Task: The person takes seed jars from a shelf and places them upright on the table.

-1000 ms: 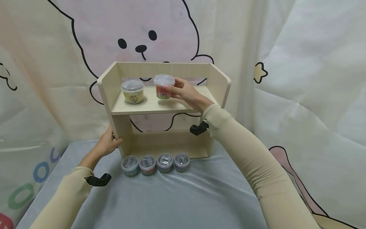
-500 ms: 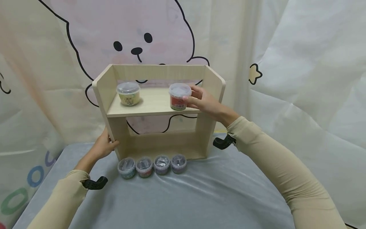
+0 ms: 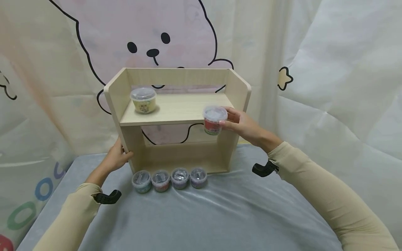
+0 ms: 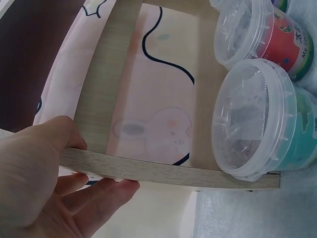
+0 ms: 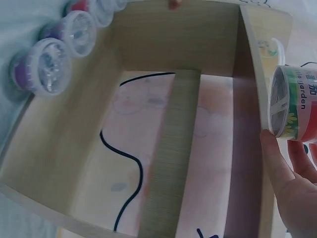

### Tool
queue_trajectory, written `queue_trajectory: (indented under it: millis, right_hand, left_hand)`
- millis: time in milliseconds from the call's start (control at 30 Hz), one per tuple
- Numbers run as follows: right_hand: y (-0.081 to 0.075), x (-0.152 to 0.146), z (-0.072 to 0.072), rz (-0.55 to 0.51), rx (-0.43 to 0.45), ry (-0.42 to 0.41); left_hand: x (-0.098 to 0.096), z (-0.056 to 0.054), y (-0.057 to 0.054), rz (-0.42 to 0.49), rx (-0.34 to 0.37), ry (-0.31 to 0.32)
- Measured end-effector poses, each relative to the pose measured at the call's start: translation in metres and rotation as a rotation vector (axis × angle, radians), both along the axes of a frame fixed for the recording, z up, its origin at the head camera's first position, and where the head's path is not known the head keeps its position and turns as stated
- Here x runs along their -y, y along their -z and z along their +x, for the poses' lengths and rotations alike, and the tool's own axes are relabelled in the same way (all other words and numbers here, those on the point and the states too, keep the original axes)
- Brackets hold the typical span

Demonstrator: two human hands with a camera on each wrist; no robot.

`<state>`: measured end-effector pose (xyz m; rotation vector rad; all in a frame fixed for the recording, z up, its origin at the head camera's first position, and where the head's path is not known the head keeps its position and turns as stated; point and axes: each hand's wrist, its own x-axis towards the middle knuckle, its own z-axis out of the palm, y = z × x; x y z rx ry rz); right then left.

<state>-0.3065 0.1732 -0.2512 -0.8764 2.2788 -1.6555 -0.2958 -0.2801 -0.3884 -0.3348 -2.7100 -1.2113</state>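
Note:
My right hand point(image 3: 246, 127) grips a small clear-lidded plastic tub point(image 3: 212, 126) with a red label. It is held upright, in front of the upper board's right part and apart from it. In the right wrist view the tub point(image 5: 307, 111) is beside the board, fingers under and around it. My left hand point(image 3: 114, 159) pinches the left side panel of a pale wooden two-tier shelf point(image 3: 179, 120); in the left wrist view the thumb lies on one side of that panel point(image 4: 163, 173), the fingers on the other. A yellow-labelled lidded tub point(image 3: 144, 105) stands at the upper tier's left.
Along the shelf's lower front edge stands a row of several lidded tubs, with a teal tub point(image 3: 141, 184) at the left end and a purplish tub point(image 3: 198, 180) at the right. Pale blue cloth point(image 3: 188, 219) covers the table. A printed curtain point(image 3: 251, 45) hangs behind.
My right hand has drawn the red-labelled tub from over the upper board's middle rightward, downward and out past its front edge. My left hand keeps hold of the side panel.

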Motion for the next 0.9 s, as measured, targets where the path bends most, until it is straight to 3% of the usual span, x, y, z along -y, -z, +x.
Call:
queue_trajectory:
  millis: [333, 900]
  right_hand:
    - [0.027, -0.008, 0.004, -0.009, 0.005, -0.061]
    - [0.082, -0.012, -0.003, 0.008, 0.097, -0.072]
  left_hand:
    - [0.000, 0.000, 0.004, 0.028, 0.019, 0.002]
    - [0.003, 0.000, 0.004, 0.046, 0.003, 0.021]
